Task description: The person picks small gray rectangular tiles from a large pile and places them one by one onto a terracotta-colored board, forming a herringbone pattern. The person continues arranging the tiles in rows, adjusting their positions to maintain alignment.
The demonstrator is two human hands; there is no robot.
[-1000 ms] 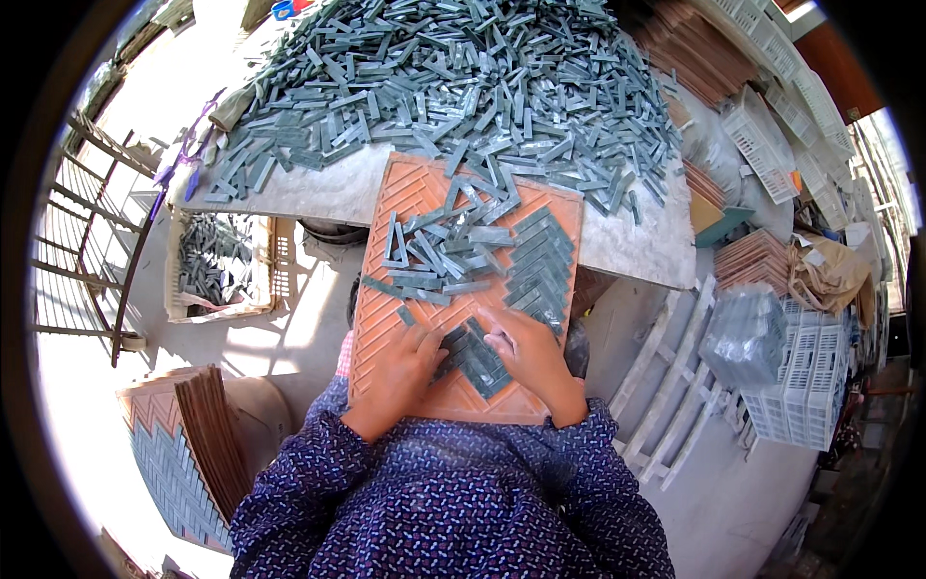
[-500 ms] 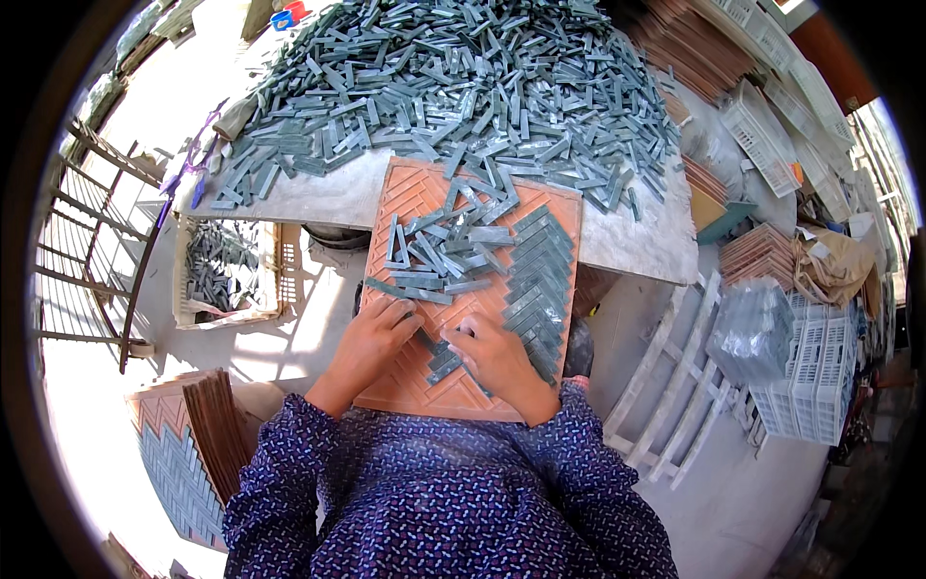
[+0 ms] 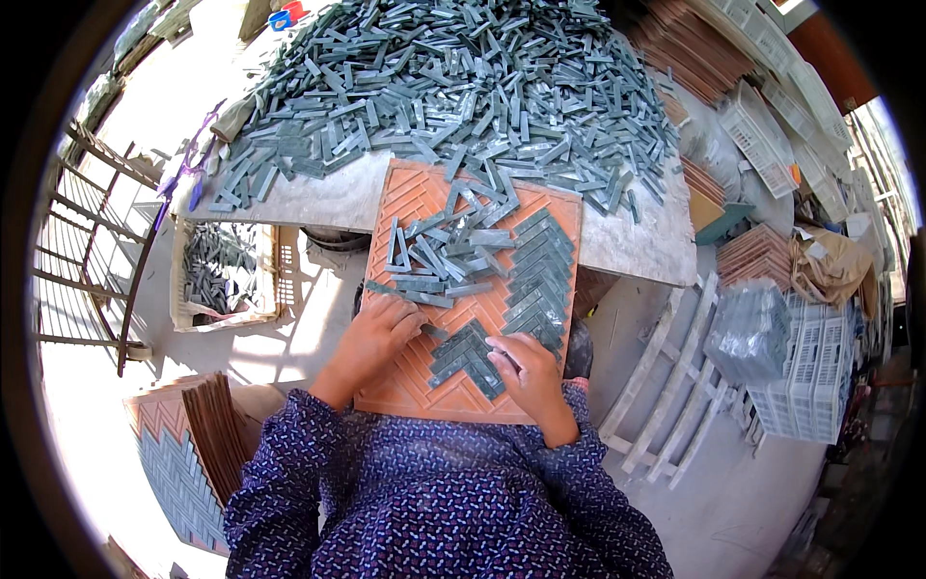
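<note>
An orange tray (image 3: 400, 372) with raised herringbone ridges leans from my lap onto the table edge. Slim dark green stone tiles (image 3: 540, 280) fill its right side in a herringbone pattern. A shorter zigzag of tiles (image 3: 468, 357) lies in the lower middle. Loose tiles (image 3: 439, 251) are heaped on the tray's upper left part. My left hand (image 3: 384, 333) is closed over the left side, with one tile (image 3: 433, 331) sticking out from its fingertips. My right hand (image 3: 529, 376) has its fingers pinched at the right edge of the zigzag; what they hold is hidden.
A large pile of green tiles (image 3: 463, 87) covers the table (image 3: 646, 246) ahead. At left stand a crate of tile pieces (image 3: 280, 275), a metal rack (image 3: 92, 232) and stacked trays (image 3: 207, 434). White slatted frames (image 3: 666, 376) and plastic crates (image 3: 801, 386) stand at right.
My right hand has moved right and slightly down, away from my left hand, to the edge of the zigzag, uncovering its tiles. My left hand has barely shifted; a tile now shows at its fingertips.
</note>
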